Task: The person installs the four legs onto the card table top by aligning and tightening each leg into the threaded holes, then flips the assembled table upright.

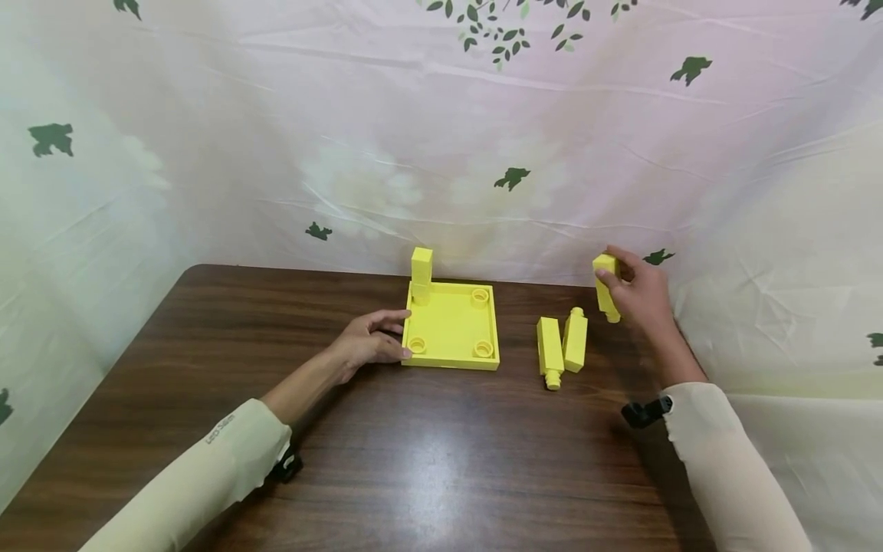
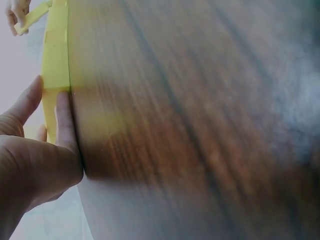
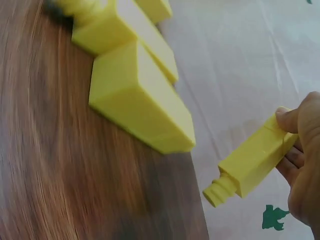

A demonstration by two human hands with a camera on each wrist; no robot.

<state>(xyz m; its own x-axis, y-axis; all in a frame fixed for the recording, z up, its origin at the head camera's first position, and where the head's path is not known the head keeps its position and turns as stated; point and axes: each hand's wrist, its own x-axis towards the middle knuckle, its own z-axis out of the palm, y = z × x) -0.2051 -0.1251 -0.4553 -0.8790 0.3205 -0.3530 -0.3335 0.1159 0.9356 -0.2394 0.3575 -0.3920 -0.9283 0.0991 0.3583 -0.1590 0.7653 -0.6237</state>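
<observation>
A square yellow tabletop (image 1: 451, 322) with a raised rim lies with its threaded corner sockets facing up. One yellow leg (image 1: 421, 268) stands upright at its far left corner. My left hand (image 1: 372, 337) holds the tabletop by its left side, thumb at the near left corner and fingers along the rim. In my right hand (image 1: 638, 287), a yellow square leg (image 3: 257, 157) is pinched between thumb and fingers near its plain end, threaded end pointing down, raised at the table's back right.
Two more yellow legs lie side by side right of the tabletop: the left leg (image 1: 549, 345) has its thread toward me, the right leg (image 1: 576, 341) away. The dark wooden table (image 1: 428, 468) ends at a patterned cloth (image 1: 414, 176) behind and at both sides.
</observation>
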